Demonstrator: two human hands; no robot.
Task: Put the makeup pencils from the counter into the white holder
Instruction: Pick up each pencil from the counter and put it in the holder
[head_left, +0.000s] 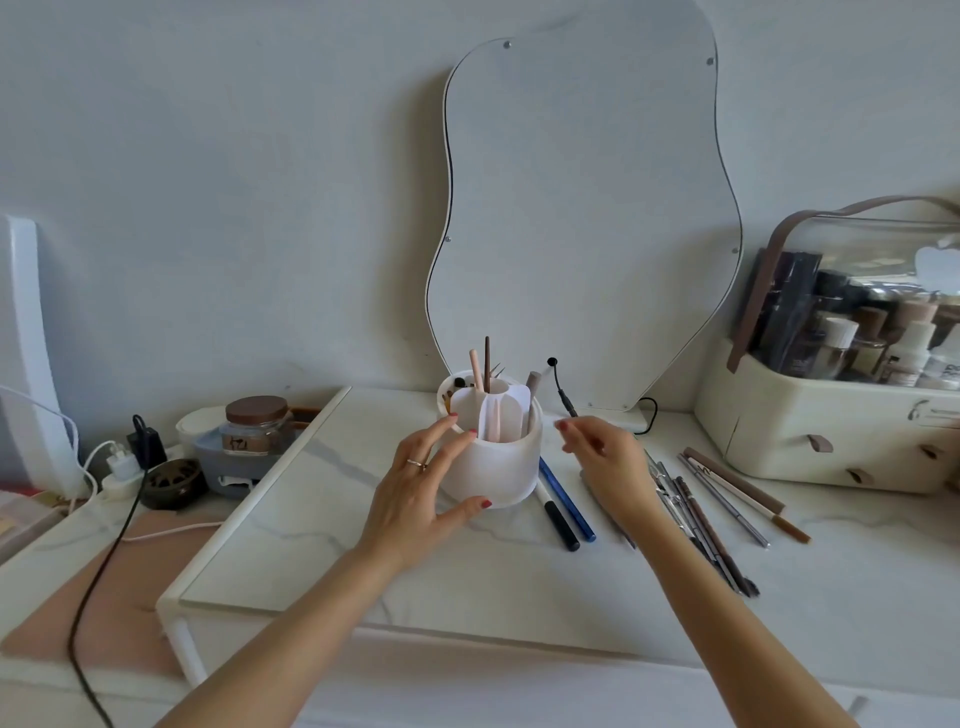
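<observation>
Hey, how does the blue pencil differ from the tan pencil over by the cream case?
The blue pencil is dark; the tan pencil is pale. The blue pencil lies right beside the white holder; the tan pencil lies farther right, near the cream case. Both lie flat on the counter, outside the holder.

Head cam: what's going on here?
The person's left hand steadies the white holder with spread fingers. The right hand hovers just right of it, apparently empty. A few upright pencils stand in the holder; most makeup pencils lie on the counter to its right.
</observation>
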